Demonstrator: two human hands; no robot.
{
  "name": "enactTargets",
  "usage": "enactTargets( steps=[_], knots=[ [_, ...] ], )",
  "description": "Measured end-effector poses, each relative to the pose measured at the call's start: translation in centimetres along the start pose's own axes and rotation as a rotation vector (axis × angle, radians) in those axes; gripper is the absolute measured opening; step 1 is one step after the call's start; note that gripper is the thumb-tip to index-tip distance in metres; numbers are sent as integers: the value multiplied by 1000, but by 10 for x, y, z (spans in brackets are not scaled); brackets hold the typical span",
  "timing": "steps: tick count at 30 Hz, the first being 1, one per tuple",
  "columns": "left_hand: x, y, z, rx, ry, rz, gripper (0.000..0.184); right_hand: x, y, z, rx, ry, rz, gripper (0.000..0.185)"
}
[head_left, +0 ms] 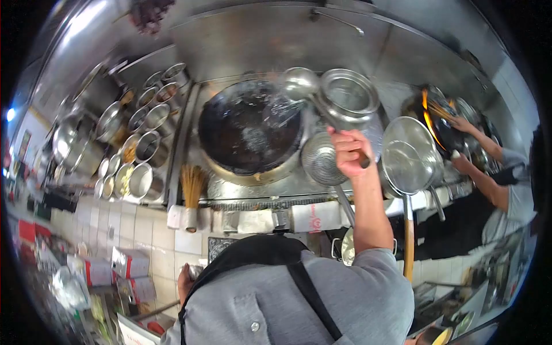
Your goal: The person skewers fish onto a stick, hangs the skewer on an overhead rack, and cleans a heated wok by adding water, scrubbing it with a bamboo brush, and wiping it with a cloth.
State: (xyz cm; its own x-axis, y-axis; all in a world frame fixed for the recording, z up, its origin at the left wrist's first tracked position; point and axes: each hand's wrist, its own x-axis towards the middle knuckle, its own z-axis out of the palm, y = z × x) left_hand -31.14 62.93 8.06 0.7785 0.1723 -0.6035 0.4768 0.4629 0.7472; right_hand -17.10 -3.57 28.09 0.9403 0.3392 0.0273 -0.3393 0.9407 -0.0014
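Note:
My right hand point(350, 154) is closed around the handle of a metal ladle point(300, 84). The ladle's bowl is raised beside the right rim of a large dark wok point(221, 129), and clear water point(282, 112) splashes from it into the wok. Some liquid lies in the wok's bottom. Right of the ladle stands a round metal pot point(348, 95), with a perforated skimmer point(319, 158) below it. My left hand point(185, 282) is low by my left side, closed against a silvery thing point(194, 271) that I cannot make out; my body partly hides it.
Several metal containers point(141, 180) crowd the left counter. A bamboo brush point(192, 187) stands at the stove's front edge. A large mesh strainer point(408, 155) sits to the right, its wooden handle jutting forward. Farther right, a co-worker's hands point(460, 125) work by a flaming wok point(431, 123).

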Motion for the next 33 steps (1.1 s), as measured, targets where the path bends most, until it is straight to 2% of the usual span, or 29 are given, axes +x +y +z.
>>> enactTargets(
  steps=[2, 7, 9, 12, 14, 16, 20, 27, 29, 30, 31, 33],
  knots=[
    [18, -11, -14, 61, 12, -17, 27, -1, -11, -14, -261, 87, -31, 28],
    [27, -28, -37, 281, 67, -1, 29, 41, -59, -43, -1271, 861, -542, 28],
    [23, -29, -42, 390, 81, 22, 29, 65, -120, -90, -1563, 1098, -611, 23],
    [18, -31, -48, 573, 102, 77, 30, 80, -203, -128, -1451, 1046, -382, 29],
    [15, -31, -53, 707, 107, 124, 30, 66, -217, -127, -457, 613, -520, 33],
    [14, -32, -58, 840, 98, 192, 31, 51, -214, -122, 196, 370, -579, 30],
    [7, -32, -69, 1119, 42, 387, 32, 24, -176, -119, 119, 43, -397, 29],
    [-5, -24, -69, 1365, -82, 881, 34, 15, -67, -30, 74, -44, -239, 29],
    [2, -18, -61, 1198, -105, 803, 35, 18, -40, -12, 89, -24, -214, 28],
    [7, -8, -50, 768, -212, 455, 35, 20, -27, -5, 94, -16, -206, 28],
    [13, 2, -40, 314, -174, 145, 34, 22, -16, -2, 79, -28, -173, 30],
    [32, 5, -56, 210, -124, 21, 34, 21, 7, 1, 55, -41, -117, 34]
  ],
)
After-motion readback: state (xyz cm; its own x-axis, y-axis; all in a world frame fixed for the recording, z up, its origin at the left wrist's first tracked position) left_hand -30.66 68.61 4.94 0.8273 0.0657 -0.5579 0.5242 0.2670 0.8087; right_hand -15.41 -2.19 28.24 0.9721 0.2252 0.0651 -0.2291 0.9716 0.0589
